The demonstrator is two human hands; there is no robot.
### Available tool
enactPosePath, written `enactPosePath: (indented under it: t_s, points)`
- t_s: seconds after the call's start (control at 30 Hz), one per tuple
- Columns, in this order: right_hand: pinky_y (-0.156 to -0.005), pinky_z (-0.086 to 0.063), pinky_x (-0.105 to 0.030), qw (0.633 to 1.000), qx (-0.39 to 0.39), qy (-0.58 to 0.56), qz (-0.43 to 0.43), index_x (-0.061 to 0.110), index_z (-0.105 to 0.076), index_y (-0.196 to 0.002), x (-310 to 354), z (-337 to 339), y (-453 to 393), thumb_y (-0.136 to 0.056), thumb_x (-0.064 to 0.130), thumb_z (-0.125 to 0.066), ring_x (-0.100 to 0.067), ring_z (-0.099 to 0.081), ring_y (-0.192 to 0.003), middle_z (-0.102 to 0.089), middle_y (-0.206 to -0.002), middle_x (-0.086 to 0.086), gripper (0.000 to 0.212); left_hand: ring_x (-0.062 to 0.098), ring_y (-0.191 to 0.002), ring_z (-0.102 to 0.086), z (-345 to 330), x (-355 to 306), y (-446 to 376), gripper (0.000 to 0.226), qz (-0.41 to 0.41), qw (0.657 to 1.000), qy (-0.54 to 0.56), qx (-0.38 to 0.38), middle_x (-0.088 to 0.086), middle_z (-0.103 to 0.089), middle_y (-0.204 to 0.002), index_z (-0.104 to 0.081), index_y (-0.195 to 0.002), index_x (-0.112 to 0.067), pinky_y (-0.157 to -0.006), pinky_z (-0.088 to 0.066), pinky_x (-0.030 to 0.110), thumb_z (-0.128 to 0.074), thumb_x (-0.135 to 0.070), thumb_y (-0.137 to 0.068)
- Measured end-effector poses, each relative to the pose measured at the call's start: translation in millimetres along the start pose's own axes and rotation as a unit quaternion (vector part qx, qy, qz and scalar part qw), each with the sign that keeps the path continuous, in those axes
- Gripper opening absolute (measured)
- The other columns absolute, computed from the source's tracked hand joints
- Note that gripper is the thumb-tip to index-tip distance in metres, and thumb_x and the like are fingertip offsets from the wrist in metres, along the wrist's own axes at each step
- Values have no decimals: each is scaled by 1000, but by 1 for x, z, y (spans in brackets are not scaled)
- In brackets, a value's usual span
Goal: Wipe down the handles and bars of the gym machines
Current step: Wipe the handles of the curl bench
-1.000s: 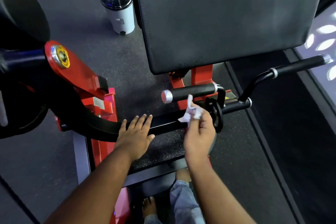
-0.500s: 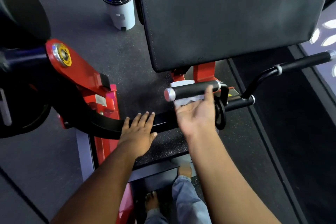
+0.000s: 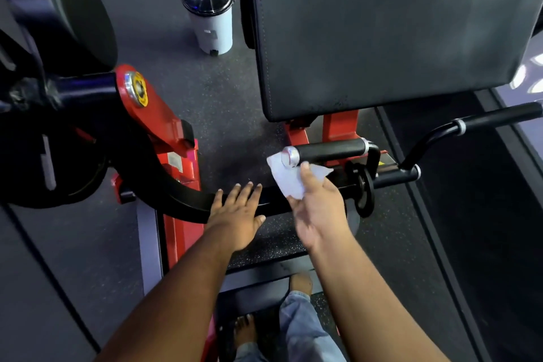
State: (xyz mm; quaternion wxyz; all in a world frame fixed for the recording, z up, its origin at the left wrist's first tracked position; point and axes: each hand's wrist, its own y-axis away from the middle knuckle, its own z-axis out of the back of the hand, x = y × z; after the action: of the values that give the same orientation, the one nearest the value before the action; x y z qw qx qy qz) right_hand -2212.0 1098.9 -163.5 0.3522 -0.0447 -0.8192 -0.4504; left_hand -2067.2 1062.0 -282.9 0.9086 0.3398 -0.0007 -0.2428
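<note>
The crumpled white paper wipe sits cupped against the chrome-capped end of the short black foam handle, held by the right hand, while the flat, straight-fingered left hand rests on the curved black steel bar, likely steadying it.

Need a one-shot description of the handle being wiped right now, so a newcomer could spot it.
Start at the big black back pad; just below its lower edge is the short horizontal handle. It has a black grip and a silver end cap, where the right hand holds a white wipe. The long angled handle lies farther right, untouched.
</note>
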Motion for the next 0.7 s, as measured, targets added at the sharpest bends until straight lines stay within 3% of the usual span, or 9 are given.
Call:
enactPosePath:
  t_s: [0.07,0.13,0.23,0.3,0.37,0.43,0.53,0.63,0.7]
  points:
    - [-77,-58,-34,995,-17,58,76,3,-69,-108,2,20,4,-102,14,-60,-22,-73,-89,-77,-101,-14,15,19,-158,16,2,1,0,70,0,1000,2,8,-6,20,-170,21,-160,-31,-126,10,53,-19,-55,-108]
    - [-81,-56,-35,951,-68,175,247,10,-72,-102,14,41,-1,-102,13,-60,-16,-71,-90,-77,-98,-6,13,19,-157,17,2,0,-1,70,-2,1000,5,10,-6,21,-170,23,-160,-31,-126,10,53,-19,-55,-109]
    - [-88,-52,-28,777,-104,381,490,11,-69,-116,39,61,-22,-102,7,-53,-7,-66,-102,-72,-111,4,23,19,-157,16,3,-1,1,70,-2,1000,6,10,-6,20,-170,22,-160,-31,-126,10,53,-19,-55,-108]
    - [-105,-49,-34,697,-15,466,545,7,-63,-133,43,60,-38,-97,2,-48,-15,-62,-123,-65,-133,-1,39,19,-158,16,3,-2,1,71,-2,1000,9,12,-6,20,-170,21,-160,-31,-126,10,53,-19,-56,-108]
    - [-120,-32,-48,591,133,564,561,4,-56,-142,30,52,-47,-96,2,-48,-23,-46,-143,-53,-149,-7,47,19,-158,15,3,-2,2,71,-5,1000,12,6,-6,19,-171,20,-161,-31,-126,10,53,-20,-56,-108]
    - [-125,-19,-53,496,193,618,579,4,-47,-150,14,48,-54,-97,5,-47,-28,-31,-151,-42,-158,-12,52,19,-158,14,2,-1,1,71,-5,1000,16,0,-6,17,-171,19,-161,-31,-126,10,53,-21,-56,-108]
    - [-122,-21,-58,495,111,640,577,7,-44,-152,17,58,-65,-105,27,-41,-26,-31,-151,-44,-156,-10,51,19,-158,15,1,-1,0,71,1,1000,9,8,-7,18,-171,21,-160,-31,-126,9,53,-21,-56,-108]
    - [-122,-13,-62,497,-14,682,537,11,-50,-146,32,70,-75,-102,63,-32,-27,-36,-146,-49,-147,-8,71,18,-158,15,4,-2,-1,71,3,1000,4,16,-8,19,-170,21,-160,-32,-126,9,53,-21,-56,-108]
    - [-122,-12,-62,481,26,694,535,11,-55,-137,34,55,-71,-95,75,-32,-25,-43,-139,-55,-137,-6,80,19,-158,13,3,-1,-1,71,-1,1000,11,8,-7,17,-171,19,-161,-32,-126,8,53,-22,-56,-108]
